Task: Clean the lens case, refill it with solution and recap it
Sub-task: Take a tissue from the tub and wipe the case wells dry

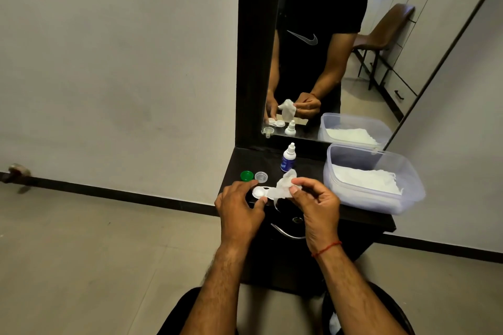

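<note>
Head view: the fingers (295, 189) of the right hand (317, 205) are pressed together in a pinch on a crumpled white tissue (283, 188), thumb and forefinger closed on its upper part while the rest of the wad sits over the right well of the lens case (258, 193). The left hand (238, 209) grips the white lens case at its left end, its fingers (251, 185) curled over the far edge and the thumb touching the near rim, so the open left well shows between them. The case is held just above the front left part of the dark desk (353, 219). A red thread (326, 247) circles the right wrist. Just behind the left hand, a green cap (247, 175) and a clear cap (261, 177) lie side by side on the desk, apart from the case. A solution bottle (288, 158), white with a blue label, stands upright farther back, near the mirror (326, 49). To the right is a clear plastic tub (408, 193) holding a stack of white tissues (364, 178). Below the desk edge, a curved metal drawer handle (285, 233) shows between the wrists.
</note>
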